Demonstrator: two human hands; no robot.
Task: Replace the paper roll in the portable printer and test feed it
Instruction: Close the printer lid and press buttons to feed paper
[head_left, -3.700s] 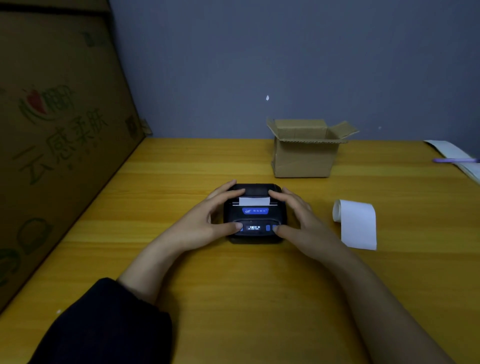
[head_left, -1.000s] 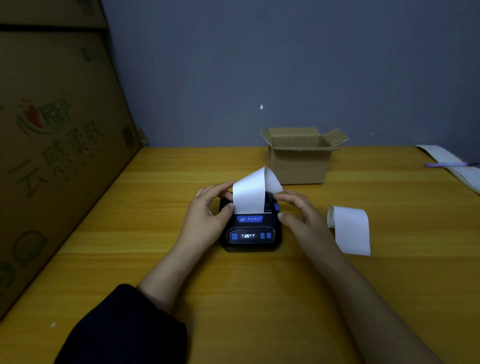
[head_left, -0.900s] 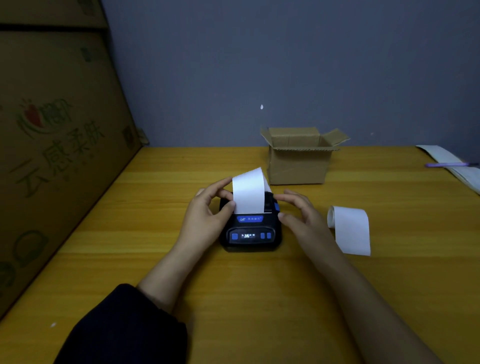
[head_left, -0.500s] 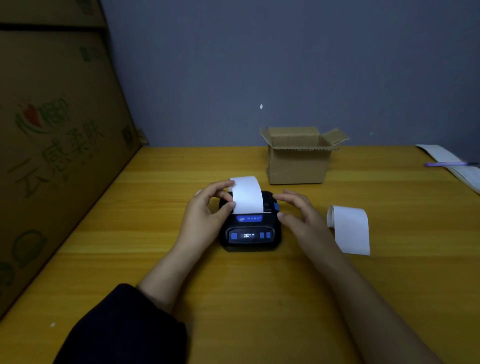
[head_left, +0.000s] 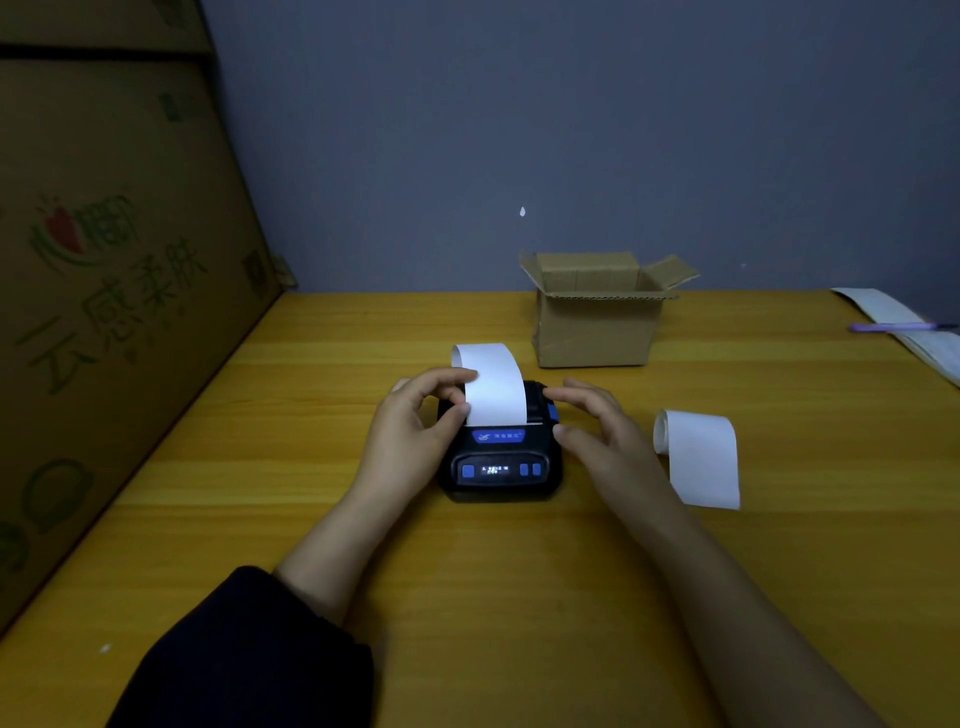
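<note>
A small black portable printer (head_left: 500, 462) with blue buttons and a lit display sits mid-table. A white paper strip (head_left: 493, 382) rises from its slot and curls back to the left. My left hand (head_left: 415, 426) pinches the strip's left edge between thumb and fingers. My right hand (head_left: 592, 423) hovers at the printer's right side, fingers spread, fingertips by the blue side latch, holding nothing. A second paper roll (head_left: 696, 454), partly unrolled, lies on the table to the right.
An open small cardboard box (head_left: 597, 322) stands behind the printer. A large printed carton (head_left: 104, 291) lines the left side. Papers and a purple pen (head_left: 898, 327) lie at the far right edge. The wooden table (head_left: 467, 597) meets a grey wall.
The strip came out of the printer after my hands left the buttons. In the last second it sank lower and curled back to the left. My left hand stays on its edge.
</note>
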